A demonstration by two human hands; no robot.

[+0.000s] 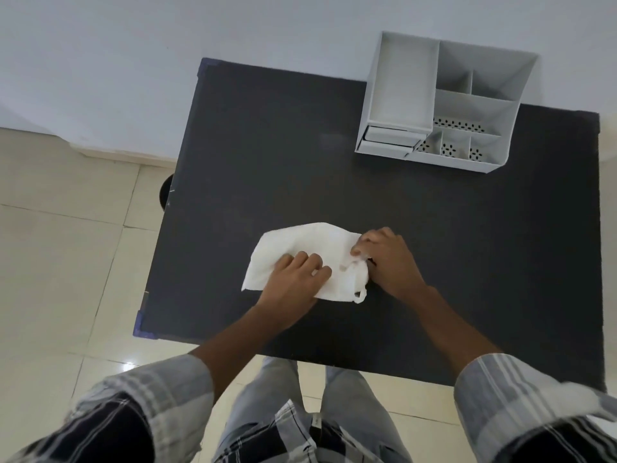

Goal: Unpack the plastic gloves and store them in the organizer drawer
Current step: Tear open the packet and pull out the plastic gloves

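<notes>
A dark, matte tabletop (334, 155) fills the middle of the view, its edges running from about 11 o'clock down to 7 o'clock on the left side. Blue corner guards (203, 70) cap two of its corners (one at 11 o'clock, the other at 8 o'clock). Behind it, from 9 through 12 to 2 o'clock, rises a plain pale wall (167, 28) with a light skirting board (127, 155) along its foot at 9 o'clock. Glossy cream floor tiles (60, 245) spread from 9 to 6 o'clock, with thin grout lines and a small bright glint of light (130, 365) near 7 o'clock. A dark round object (166, 195) shows at the table's left edge.
</notes>
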